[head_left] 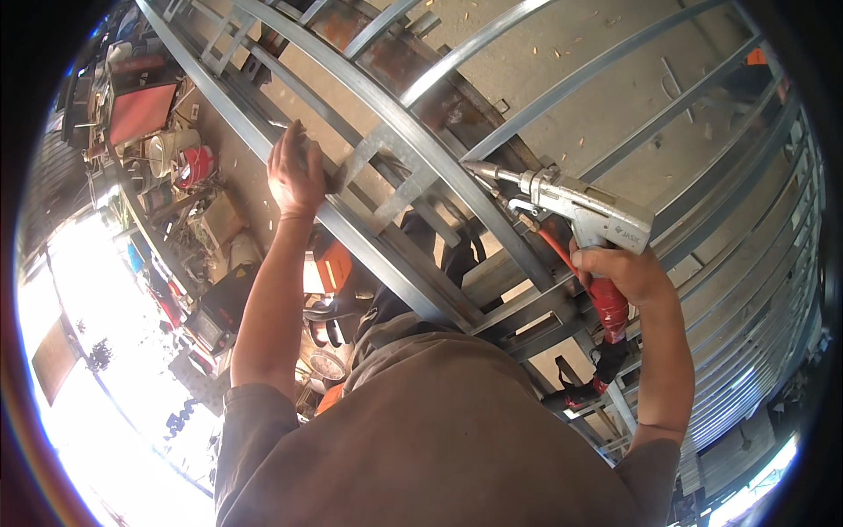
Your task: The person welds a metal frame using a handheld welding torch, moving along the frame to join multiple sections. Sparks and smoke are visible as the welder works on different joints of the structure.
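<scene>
In my right hand (623,272), closed around its grip, is a silver-white handheld welding gun (580,206). Its narrow nozzle points left, and the tip is at or close to a curved steel tube (439,154) of a large metal frame. A red-wrapped cable (608,307) runs down from the grip. My left hand (296,171) lies over the frame's long straight rail (230,107), fingers bent and close together. A thin pale thing shows at its fingertips, too small to name. Flat metal plates (384,145) join the rail and the curved tube.
Several curved bars (606,66) spread to the right above a concrete floor (580,114) strewn with small bits. A rusty beam (356,31) lies beneath the frame. On the left are a red bucket (195,164), an orange box (329,268) and cluttered shelves. My legs are below the frame.
</scene>
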Motion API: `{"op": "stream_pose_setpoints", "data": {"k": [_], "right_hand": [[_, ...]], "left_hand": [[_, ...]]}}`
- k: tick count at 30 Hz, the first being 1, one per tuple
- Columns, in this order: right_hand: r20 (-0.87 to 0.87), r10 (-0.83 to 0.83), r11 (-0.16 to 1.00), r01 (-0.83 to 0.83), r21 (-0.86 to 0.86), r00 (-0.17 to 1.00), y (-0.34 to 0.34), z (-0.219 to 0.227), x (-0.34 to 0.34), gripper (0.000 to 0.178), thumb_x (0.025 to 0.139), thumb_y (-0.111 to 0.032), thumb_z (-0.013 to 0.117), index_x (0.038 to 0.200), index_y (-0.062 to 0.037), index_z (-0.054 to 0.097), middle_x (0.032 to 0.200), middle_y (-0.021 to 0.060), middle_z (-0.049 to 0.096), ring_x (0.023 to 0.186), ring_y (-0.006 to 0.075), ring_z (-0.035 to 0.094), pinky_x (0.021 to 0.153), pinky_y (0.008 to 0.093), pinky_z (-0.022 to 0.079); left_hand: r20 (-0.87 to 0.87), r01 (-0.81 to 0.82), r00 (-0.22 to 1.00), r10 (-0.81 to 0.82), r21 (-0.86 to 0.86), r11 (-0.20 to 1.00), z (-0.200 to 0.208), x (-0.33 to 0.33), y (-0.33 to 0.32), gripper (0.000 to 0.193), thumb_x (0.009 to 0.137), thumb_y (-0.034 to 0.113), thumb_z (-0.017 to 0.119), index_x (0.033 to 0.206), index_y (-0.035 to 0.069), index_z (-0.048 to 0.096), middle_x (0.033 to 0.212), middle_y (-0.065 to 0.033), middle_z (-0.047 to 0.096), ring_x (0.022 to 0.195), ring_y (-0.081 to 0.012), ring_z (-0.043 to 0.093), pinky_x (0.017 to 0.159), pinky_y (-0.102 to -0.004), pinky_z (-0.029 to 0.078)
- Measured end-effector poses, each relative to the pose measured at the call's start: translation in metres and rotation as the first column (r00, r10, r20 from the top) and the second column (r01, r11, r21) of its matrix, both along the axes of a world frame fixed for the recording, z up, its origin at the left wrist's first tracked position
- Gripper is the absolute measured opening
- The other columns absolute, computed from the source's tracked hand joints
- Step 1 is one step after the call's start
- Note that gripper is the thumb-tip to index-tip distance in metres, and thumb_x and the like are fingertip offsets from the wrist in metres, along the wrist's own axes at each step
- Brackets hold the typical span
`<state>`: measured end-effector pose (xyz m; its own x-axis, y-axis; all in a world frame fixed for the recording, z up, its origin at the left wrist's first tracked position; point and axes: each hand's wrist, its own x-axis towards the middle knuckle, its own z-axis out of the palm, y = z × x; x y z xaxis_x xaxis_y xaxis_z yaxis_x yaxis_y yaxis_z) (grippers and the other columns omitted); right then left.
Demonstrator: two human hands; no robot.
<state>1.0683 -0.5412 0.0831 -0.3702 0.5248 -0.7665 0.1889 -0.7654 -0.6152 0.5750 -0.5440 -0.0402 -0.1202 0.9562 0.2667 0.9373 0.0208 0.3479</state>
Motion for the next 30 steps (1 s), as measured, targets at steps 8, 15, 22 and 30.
{"op": "stream_pose_setpoints", "data": {"k": [8, 15, 22, 30], "right_hand": [[-0.049, 0.078, 0.997, -0.079, -0.02, 0.996, -0.0021, -0.005, 0.0062, 0.019, 0.087, -0.007, 0.075, 0.103, 0.0, 0.068, 0.084, 0.0047, 0.067, 0.068, 0.0142, 0.064, 0.063, 0.0308, 0.053], [-0.028, 0.073, 0.997, -0.073, 0.03, 0.997, -0.004, -0.0034, 0.004, 0.02, 0.085, -0.01, 0.076, 0.1, -0.0001, 0.067, 0.081, 0.005, 0.066, 0.067, 0.0146, 0.064, 0.062, 0.0305, 0.052], [0.013, 0.105, 0.993, -0.106, 0.043, 0.994, -0.0042, -0.0028, 0.0028, 0.02, 0.085, -0.009, 0.076, 0.101, -0.0003, 0.066, 0.082, 0.0052, 0.065, 0.067, 0.0149, 0.064, 0.061, 0.0307, 0.053], [0.015, 0.104, 0.994, -0.104, 0.042, 0.994, -0.0054, -0.0004, 0.0046, 0.019, 0.086, -0.008, 0.077, 0.101, 0.0002, 0.068, 0.08, 0.0053, 0.067, 0.067, 0.0146, 0.064, 0.062, 0.0305, 0.053]], "left_hand": [[-0.016, 0.013, 1.0, -0.013, 0.003, 1.0, 0.0, -0.0007, 0.0018, 0.046, 0.093, 0.023, 0.064, 0.135, 0.005, 0.064, 0.115, -0.0116, 0.074, 0.11, -0.0331, 0.069, 0.102, -0.0451, 0.05], [-0.014, 0.005, 1.0, -0.005, -0.004, 1.0, -0.0017, -0.0028, 0.0009, 0.046, 0.094, 0.025, 0.063, 0.136, 0.005, 0.063, 0.114, -0.0118, 0.074, 0.108, -0.0336, 0.069, 0.101, -0.0453, 0.05], [-0.031, 0.005, 1.0, -0.006, -0.002, 1.0, -0.0032, -0.0041, 0.0006, 0.046, 0.095, 0.024, 0.063, 0.137, 0.005, 0.063, 0.116, -0.0119, 0.074, 0.109, -0.0336, 0.069, 0.103, -0.0452, 0.049], [-0.01, 0.012, 1.0, -0.012, -0.004, 1.0, -0.0019, -0.004, 0.0, 0.047, 0.095, 0.024, 0.062, 0.138, 0.005, 0.062, 0.116, -0.0112, 0.074, 0.109, -0.031, 0.069, 0.103, -0.0442, 0.049]]}}
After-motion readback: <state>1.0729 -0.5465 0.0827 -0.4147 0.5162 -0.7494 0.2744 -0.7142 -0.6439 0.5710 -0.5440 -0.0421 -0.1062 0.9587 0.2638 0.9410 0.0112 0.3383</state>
